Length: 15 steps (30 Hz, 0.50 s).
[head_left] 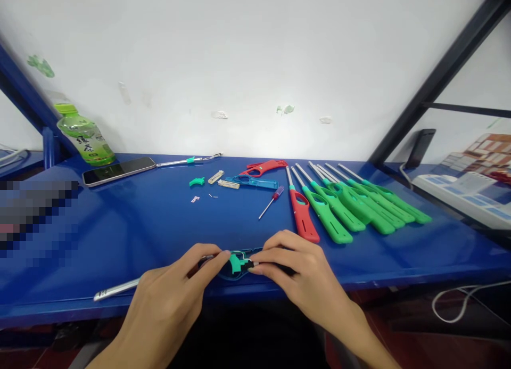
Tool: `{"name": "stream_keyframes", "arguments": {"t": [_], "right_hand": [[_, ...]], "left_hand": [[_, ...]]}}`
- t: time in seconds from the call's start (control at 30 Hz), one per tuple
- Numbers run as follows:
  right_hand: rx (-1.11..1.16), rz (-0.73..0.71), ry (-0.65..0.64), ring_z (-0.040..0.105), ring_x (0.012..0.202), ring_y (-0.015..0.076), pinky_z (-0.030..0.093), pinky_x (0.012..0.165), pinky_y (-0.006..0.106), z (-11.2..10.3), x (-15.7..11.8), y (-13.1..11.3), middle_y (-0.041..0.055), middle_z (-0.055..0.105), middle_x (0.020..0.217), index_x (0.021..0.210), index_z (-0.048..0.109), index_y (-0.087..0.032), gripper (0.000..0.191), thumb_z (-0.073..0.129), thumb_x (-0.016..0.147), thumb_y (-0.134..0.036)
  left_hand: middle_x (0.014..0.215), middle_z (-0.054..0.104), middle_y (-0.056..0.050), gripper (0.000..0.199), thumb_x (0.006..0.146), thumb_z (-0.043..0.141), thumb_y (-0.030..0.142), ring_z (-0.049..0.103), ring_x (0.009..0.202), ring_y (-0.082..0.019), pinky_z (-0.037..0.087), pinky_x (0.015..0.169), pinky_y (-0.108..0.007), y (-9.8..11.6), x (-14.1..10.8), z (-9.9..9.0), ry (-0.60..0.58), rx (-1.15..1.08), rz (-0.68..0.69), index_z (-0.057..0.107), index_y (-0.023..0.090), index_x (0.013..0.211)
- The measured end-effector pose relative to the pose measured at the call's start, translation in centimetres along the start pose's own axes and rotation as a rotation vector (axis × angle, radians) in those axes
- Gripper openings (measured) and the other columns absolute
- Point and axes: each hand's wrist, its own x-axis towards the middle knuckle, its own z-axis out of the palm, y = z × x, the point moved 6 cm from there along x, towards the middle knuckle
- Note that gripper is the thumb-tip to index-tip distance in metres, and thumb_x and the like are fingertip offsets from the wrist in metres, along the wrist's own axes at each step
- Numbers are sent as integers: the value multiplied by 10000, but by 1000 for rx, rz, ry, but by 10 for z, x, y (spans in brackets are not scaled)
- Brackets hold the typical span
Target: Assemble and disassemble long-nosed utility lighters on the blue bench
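Observation:
At the front edge of the table, an opened blue lighter casing (232,277) lies between my hands. A silver metal tube (116,289) sticks out to the left from under my left hand (170,292). That hand is closed on the casing's left end, thumb and forefinger beside a green trigger (236,263). With its fingertips, my right hand (309,265) pinches a small black igniter piece (249,264) just right of the trigger. A thin white wire loops above the trigger. My fingers hide both ends of the casing.
Behind are a loose green trigger (197,182), clear fuel tanks (229,185), blue (259,183) and red (265,168) casing halves, and a screwdriver (271,202). Several green lighters (333,222) and a red one (305,220) lie right. A phone (120,171) and bottle (85,137) stand left.

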Motion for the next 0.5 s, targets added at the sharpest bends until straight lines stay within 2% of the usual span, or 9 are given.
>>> {"name": "stream_keyframes", "arguments": {"t": [0.1, 0.27, 0.5], "right_hand": [[6, 0, -1, 713, 874, 166, 579, 823, 271, 0, 0, 0, 32, 749, 961, 1049, 861, -207, 118, 752, 1015, -237], [9, 6, -1, 712, 870, 162, 576, 821, 269, 1, 0, 1, 30, 748, 959, 1043, 861, -201, 115, 756, 1012, -235], [-3, 20, -4, 718, 886, 179, 596, 831, 301, 1, 0, 1, 32, 756, 974, 1066, 854, -237, 139, 725, 1041, -282]], "left_hand": [[1094, 763, -4, 510, 962, 360, -46, 689, 548, -94, 399, 440, -226, -1, 2, 1, -3, 13, -8, 653, 254, 1252], [1083, 769, -7, 463, 994, 375, -12, 729, 583, -108, 437, 445, -226, -2, 1, 2, -3, 14, -6, 678, 246, 1229], [1081, 768, -14, 443, 1000, 394, 0, 671, 536, -88, 399, 421, -222, -3, 1, 4, 1, 15, -13, 702, 233, 1216]]}}
